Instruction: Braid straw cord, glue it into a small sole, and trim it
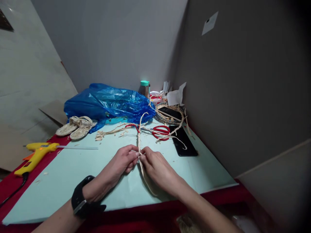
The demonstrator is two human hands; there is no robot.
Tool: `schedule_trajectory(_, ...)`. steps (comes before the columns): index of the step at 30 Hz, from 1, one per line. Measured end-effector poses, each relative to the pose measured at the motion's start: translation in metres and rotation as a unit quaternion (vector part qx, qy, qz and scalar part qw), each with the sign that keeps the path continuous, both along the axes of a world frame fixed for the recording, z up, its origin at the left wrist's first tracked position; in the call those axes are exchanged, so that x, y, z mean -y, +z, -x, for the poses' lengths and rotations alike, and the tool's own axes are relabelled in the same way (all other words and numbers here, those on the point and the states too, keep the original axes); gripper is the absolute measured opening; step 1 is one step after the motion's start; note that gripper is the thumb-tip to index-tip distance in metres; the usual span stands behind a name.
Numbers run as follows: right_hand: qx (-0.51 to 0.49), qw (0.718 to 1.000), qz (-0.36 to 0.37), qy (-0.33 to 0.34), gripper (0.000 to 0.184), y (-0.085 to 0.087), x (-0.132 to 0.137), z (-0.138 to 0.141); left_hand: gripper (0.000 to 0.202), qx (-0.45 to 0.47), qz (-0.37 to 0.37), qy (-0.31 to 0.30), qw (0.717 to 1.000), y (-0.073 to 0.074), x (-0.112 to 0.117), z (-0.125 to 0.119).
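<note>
A pale braid of dried plant fibre (139, 139) runs away from me up the middle of the table. My left hand (126, 158), with a black watch on its wrist, pinches the braid's near end from the left. From the right, my right hand (152, 161) grips the same spot, its fingertips almost touching the left ones. A loose, wider fibre strip (146, 179) hangs from under the fingers toward the table's front edge. Beyond the hands lie red-handled scissors (161, 132), partly under fibre strands.
A yellow glue gun (40, 153) lies at left, near woven sandals (77, 126). Behind is a blue plastic bag (109, 102). A black tablet-like device (183, 142) and a basket (156, 117) holding a phone are at right, beside a grey wall.
</note>
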State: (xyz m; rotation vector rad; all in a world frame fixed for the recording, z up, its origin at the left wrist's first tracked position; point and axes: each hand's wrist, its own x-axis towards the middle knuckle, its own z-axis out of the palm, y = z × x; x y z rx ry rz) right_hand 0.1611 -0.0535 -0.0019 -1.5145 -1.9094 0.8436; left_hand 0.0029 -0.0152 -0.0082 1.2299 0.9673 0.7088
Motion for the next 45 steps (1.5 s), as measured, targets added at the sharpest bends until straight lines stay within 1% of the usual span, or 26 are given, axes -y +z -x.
schedule_trajectory(2, 0.083, 0.996, -0.031, -0.029, 0.014, 0.002, 0.006, 0.001, 0.02, -0.003, -0.001, 0.01, 1.0, -0.002, 0.001, 0.002)
schedule_trajectory(4, 0.148, 0.986, -0.068, -0.047, 0.016, 0.003, 0.012, 0.002, 0.019, -0.004, 0.002, 0.016, 1.0, -0.003, 0.001, 0.002)
schedule_trajectory(7, 0.211, 0.968, -0.128, -0.044, 0.016, 0.001, 0.019, 0.006, 0.018, 0.004, 0.012, 0.027, 1.0, -0.003, 0.001, 0.002)
schedule_trajectory(11, 0.255, 0.947, -0.197, -0.01, 0.023, -0.009, 0.022, 0.019, 0.022, 0.029, 0.046, 0.027, 0.998, -0.001, 0.002, 0.001)
schedule_trajectory(14, 0.264, 0.935, -0.237, 0.014, 0.03, -0.015, 0.025, 0.026, 0.026, 0.049, 0.062, 0.024, 0.997, 0.003, 0.004, 0.002)
schedule_trajectory(15, 0.262, 0.932, -0.248, 0.025, 0.029, -0.016, 0.026, 0.026, 0.027, 0.054, 0.064, 0.026, 0.996, 0.004, 0.004, 0.002)
schedule_trajectory(17, 0.251, 0.93, -0.265, 0.048, 0.022, -0.012, 0.028, 0.021, 0.028, 0.062, 0.066, 0.03, 0.995, 0.006, 0.005, 0.002)
schedule_trajectory(18, 0.221, 0.939, -0.258, 0.048, 0.018, -0.008, 0.028, 0.017, 0.029, 0.065, 0.067, 0.03, 0.995, 0.007, 0.005, 0.003)
schedule_trajectory(19, 0.184, 0.951, -0.245, 0.038, 0.019, -0.004, 0.028, 0.012, 0.029, 0.068, 0.067, 0.028, 0.995, 0.008, 0.005, 0.003)
schedule_trajectory(21, 0.051, 0.984, -0.168, -0.021, 0.026, 0.004, 0.022, 0.004, 0.029, 0.072, 0.064, 0.018, 0.995, 0.009, 0.005, 0.004)
schedule_trajectory(22, 0.017, 0.99, -0.136, -0.042, 0.027, 0.007, 0.017, 0.001, 0.029, 0.073, 0.06, 0.012, 0.995, 0.009, 0.005, 0.004)
schedule_trajectory(23, -0.004, 0.993, -0.106, -0.044, 0.026, 0.009, 0.011, -0.001, 0.029, 0.072, 0.055, 0.005, 0.996, 0.009, 0.004, 0.004)
schedule_trajectory(26, -0.029, 0.999, -0.034, -0.003, 0.024, 0.008, -0.004, 0.001, 0.027, 0.064, 0.033, -0.009, 0.997, 0.007, 0.005, 0.005)
schedule_trajectory(28, -0.046, 0.999, -0.005, 0.012, 0.025, 0.004, -0.01, 0.004, 0.026, 0.052, 0.014, -0.014, 0.998, 0.005, 0.006, 0.005)
schedule_trajectory(31, -0.062, 0.998, 0.013, 0.011, 0.023, 0.001, -0.012, 0.006, 0.024, 0.022, -0.019, -0.016, 0.999, 0.004, 0.007, 0.007)
schedule_trajectory(33, -0.07, 0.997, 0.016, 0.013, 0.028, -0.001, -0.011, 0.004, 0.022, -0.01, -0.047, -0.018, 0.999, 0.005, 0.008, 0.008)
schedule_trajectory(35, -0.08, 0.997, 0.013, 0.014, 0.034, -0.003, -0.01, 0.001, 0.016, -0.057, -0.086, -0.019, 0.994, 0.007, 0.008, 0.01)
schedule_trajectory(37, -0.094, 0.995, 0.009, 0.011, 0.036, -0.005, -0.009, -0.001, 0.011, -0.114, -0.132, -0.019, 0.984, 0.012, 0.007, 0.013)
schedule_trajectory(41, -0.143, 0.99, 0.022, 0.006, 0.036, -0.009, -0.007, -0.002, 0.02, -0.225, -0.209, -0.011, 0.952, 0.022, 0.01, 0.018)
schedule_trajectory(43, -0.175, 0.984, 0.034, 0.003, 0.036, -0.01, -0.006, -0.001, 0.023, -0.272, -0.242, -0.001, 0.931, 0.026, 0.016, 0.018)
schedule_trajectory(45, -0.21, 0.976, 0.05, 0.003, 0.034, -0.009, -0.006, -0.001, 0.024, -0.31, -0.282, 0.012, 0.908, 0.025, 0.026, 0.013)
